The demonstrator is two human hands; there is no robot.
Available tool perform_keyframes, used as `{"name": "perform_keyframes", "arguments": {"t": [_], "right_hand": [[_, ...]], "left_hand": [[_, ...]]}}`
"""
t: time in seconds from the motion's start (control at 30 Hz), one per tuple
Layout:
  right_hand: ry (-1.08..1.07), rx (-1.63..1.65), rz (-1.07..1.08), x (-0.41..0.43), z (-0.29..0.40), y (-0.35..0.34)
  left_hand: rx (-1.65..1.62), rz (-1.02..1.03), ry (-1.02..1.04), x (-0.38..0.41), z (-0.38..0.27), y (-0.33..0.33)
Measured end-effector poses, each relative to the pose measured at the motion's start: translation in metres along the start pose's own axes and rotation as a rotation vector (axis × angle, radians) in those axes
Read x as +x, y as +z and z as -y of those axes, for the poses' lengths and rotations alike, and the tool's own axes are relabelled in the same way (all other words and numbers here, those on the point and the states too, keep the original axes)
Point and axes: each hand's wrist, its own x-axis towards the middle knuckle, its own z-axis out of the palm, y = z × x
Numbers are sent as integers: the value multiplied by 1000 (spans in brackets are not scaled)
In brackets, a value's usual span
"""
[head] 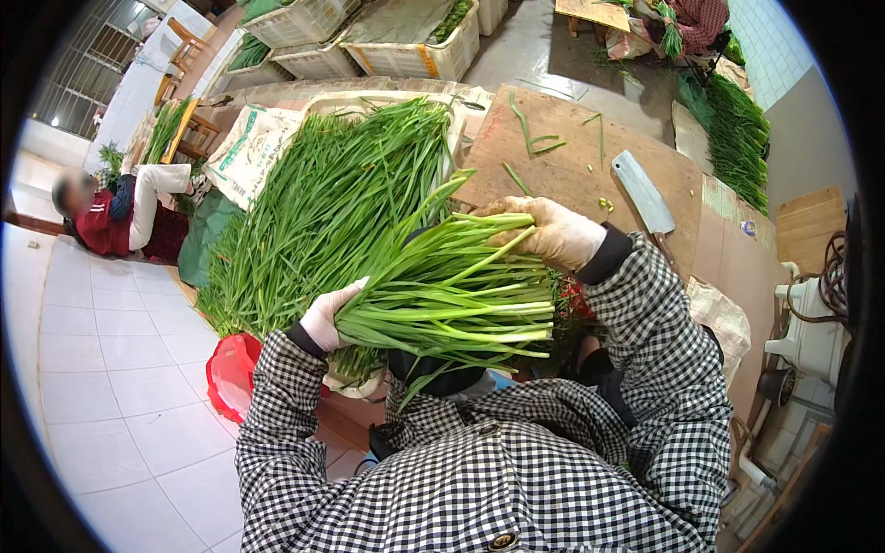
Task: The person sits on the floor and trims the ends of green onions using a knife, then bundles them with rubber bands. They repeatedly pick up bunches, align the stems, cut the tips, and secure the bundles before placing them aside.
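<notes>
A loose bunch of garlic chives lies across my lap, green leaves to the left and cut pale stem ends to the right. My left hand, in a light glove, is closed around the leafy end. At the upper edge of the stem end, my right hand, in a stained glove, grips several stalks; its fingertips are partly hidden. Just beyond the bunch, a large heap of chives fills a pale crate. On the wooden board to the right rests a cleaver, its handle partly behind my right sleeve.
Cut scraps and loose leaves lie on the board. A red plastic bag stands left of my left arm. A printed sack lies beyond the heap. Stacked crates stand farther back. One person sits at left, another at far right.
</notes>
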Motion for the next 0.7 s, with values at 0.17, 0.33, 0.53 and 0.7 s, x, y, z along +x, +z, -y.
{"name": "perform_keyframes", "arguments": {"t": [0.17,0.33,0.53,0.7], "right_hand": [[-386,-574,3,-28,22,-41],[-412,-134,-250,-88,33,-93],[-28,-1344,-341,-82,-43,-87],[-323,-763,-300,-41,-17,-6]], "left_hand": [[-12,91,-5,-4,4,-10],[80,138,59,-5,6,-15],[-603,147,-221,8,29,-33],[284,149,106,-8,6,-17]]}}
